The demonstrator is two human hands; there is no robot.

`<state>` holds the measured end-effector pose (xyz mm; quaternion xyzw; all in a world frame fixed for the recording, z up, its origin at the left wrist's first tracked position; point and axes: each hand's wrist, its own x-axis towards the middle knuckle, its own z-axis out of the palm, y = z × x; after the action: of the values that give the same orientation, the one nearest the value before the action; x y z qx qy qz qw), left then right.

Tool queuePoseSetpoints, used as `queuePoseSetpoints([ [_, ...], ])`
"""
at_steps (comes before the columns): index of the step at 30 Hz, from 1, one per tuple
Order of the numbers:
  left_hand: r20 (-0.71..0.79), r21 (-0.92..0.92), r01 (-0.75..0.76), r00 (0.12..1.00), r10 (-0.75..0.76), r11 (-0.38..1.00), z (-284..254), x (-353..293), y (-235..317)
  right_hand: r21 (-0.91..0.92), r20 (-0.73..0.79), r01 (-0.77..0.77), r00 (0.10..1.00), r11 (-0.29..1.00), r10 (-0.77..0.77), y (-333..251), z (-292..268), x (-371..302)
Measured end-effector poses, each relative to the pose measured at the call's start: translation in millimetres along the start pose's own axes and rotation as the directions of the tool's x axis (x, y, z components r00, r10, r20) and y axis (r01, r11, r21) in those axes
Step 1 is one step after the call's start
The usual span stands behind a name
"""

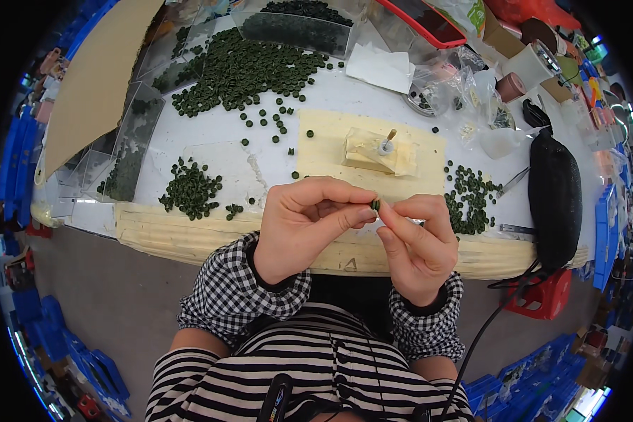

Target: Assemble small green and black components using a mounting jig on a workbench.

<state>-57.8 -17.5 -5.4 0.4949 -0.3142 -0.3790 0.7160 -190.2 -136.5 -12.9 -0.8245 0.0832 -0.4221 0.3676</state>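
Note:
My left hand (306,225) and my right hand (418,243) meet just above the near edge of the white table (344,98). Between their fingertips they pinch a small dark green disc (375,205). Both thumbs and forefingers close on it. Straight beyond the hands a cream block (373,151) with a short upright peg (387,141) rests on a pale yellow mat (330,144). A small heap of green discs (190,190) lies to the left, another heap (468,197) to the right, and a large spread of them (243,70) at the back.
Clear plastic bags with green discs (130,151) lie at the left, a brown cardboard sheet (95,77) beyond them. A black pouch (555,200) lies at the right edge, tape rolls (534,63) and clutter behind it. A red stool (545,295) stands below right.

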Motion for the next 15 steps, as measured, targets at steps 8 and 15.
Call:
queuePoseSetpoints([
  [8, 0.013, 0.015, -0.052, 0.999, 0.052, 0.999, 0.4, 1.2, -0.9, -0.015, -0.003, -0.005, 1.000, 1.000, 0.005, -0.5, -0.7, -1.5],
  [15, -0.012, -0.124, 0.029, 0.999, -0.030, 0.992, 0.0, 0.5, -1.6, -0.053, -0.002, 0.041, 0.999, 0.998, -0.041, -1.8, -0.7, 0.4],
])
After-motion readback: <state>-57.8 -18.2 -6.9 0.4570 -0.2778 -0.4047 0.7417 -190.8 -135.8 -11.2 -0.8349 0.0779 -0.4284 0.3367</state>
